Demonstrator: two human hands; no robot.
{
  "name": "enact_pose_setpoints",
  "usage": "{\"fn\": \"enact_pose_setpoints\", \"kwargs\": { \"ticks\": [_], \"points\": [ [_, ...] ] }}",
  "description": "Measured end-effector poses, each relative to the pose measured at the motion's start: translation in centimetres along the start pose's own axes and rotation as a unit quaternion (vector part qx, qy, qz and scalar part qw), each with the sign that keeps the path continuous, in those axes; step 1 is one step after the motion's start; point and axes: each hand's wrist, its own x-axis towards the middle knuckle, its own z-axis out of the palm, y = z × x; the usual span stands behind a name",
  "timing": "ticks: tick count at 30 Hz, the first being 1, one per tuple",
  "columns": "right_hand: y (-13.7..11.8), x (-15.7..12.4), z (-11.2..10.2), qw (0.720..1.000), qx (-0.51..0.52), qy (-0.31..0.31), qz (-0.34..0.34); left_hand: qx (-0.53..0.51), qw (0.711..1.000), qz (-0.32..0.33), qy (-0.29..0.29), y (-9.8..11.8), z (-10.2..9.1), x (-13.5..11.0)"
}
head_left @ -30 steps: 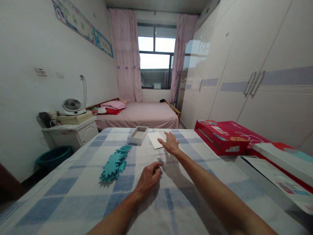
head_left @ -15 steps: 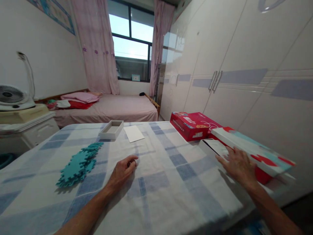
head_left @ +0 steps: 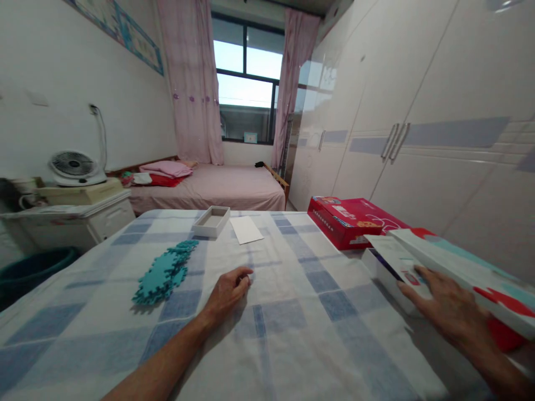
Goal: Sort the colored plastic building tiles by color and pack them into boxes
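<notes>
My left hand (head_left: 228, 292) rests on the checked tablecloth with its fingers loosely curled in, and nothing shows between them. To its left lies a flat stack of teal foam pieces (head_left: 156, 277) with toothed edges. My right hand (head_left: 453, 306) grips a white card with small print (head_left: 403, 262), thumb and fingers at its near end. The card slants over an open white box (head_left: 387, 278) with a dark inside; the palm hides part of the box. Farther back, a shallow white box part (head_left: 204, 230) sits beside a blank white card (head_left: 246, 230).
A red printed box (head_left: 343, 236) stands at the table's back right. Beside my right hand lies a long white, red and teal box (head_left: 455, 256). White wardrobe doors (head_left: 355, 111) rise to the right. Beyond the table is a bed (head_left: 221, 186); a fan (head_left: 77, 169) stands left.
The printed card now tilts up above the white box, with my right hand's fingers on its near end. My view has turned slightly left. My left hand stays curled on the cloth.
</notes>
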Motion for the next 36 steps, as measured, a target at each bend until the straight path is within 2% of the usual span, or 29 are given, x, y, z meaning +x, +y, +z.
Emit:
{"fn": "enact_pose_setpoints", "kwargs": {
  "ticks": [3, 6, 8, 11, 13, 15, 17, 18, 20, 22, 24, 27, 30, 33, 36],
  "points": [
    [-5.4, -0.1, -0.4, 0.997, 0.027, -0.063, -0.038, 0.01, 1.0, 0.007, 0.0, 0.2, 0.0, 0.0],
    [-12.8, 0.0, 0.4, 0.975, 0.067, -0.176, -0.121, 0.013, 1.0, 0.004, 0.0, 0.1, 0.0, 0.0],
    [-18.2, 0.5, 1.3, 0.96, 0.077, -0.217, -0.16, 0.009, 1.0, 0.004, 0.0, -0.1, 0.1, 0.1],
    [-25.8, 2.2, 2.6, 0.95, 0.118, -0.229, -0.175, -0.007, 1.0, 0.01, -0.005, -0.2, 0.1, 0.1],
    [-30.0, 3.6, 3.2, 0.946, 0.16, -0.223, -0.172, -0.011, 1.0, 0.011, -0.006, 0.0, 0.0, 0.1],
    [-32.8, 4.4, 3.7, 0.944, 0.191, -0.219, -0.158, -0.013, 1.0, 0.008, -0.004, 0.2, -0.1, 0.0],
    [-33.7, 4.5, 4.0, 0.94, 0.207, -0.215, -0.163, -0.017, 1.0, 0.0, 0.0, 0.4, -0.1, 0.0],
    [-33.3, 4.2, 4.1, 0.94, 0.208, -0.207, -0.175, -0.02, 1.0, -0.002, 0.0, 0.5, -0.1, 0.0],
    [-31.0, 3.2, 4.2, 0.942, 0.193, -0.174, -0.213, -0.021, 1.0, -0.001, 0.0, 0.5, -0.1, 0.0],
    [-26.7, 2.1, 3.9, 0.948, 0.157, -0.119, -0.25, -0.018, 1.0, 0.005, -0.001, 0.4, -0.1, 0.1],
    [-21.2, 1.1, 3.3, 0.959, 0.11, -0.054, -0.257, -0.012, 1.0, 0.01, 0.0, 0.2, -0.1, 0.0],
    [-12.7, -0.3, 1.7, 0.979, 0.016, 0.021, -0.2, 0.001, 1.0, 0.007, -0.003, 0.2, -0.2, 0.0],
    [-6.1, -2.0, 0.2, 0.989, -0.09, 0.062, -0.104, 0.014, 1.0, 0.005, -0.007, 0.3, -0.2, 0.0],
    [-2.2, -3.5, -0.1, 0.987, -0.138, 0.05, -0.062, 0.02, 1.0, 0.007, -0.01, 0.1, -0.2, 0.0],
    [-0.5, -4.0, 0.4, 0.989, -0.122, 0.026, -0.08, 0.022, 1.0, 0.008, -0.01, 0.0, -0.1, 0.0]
  ]
}}
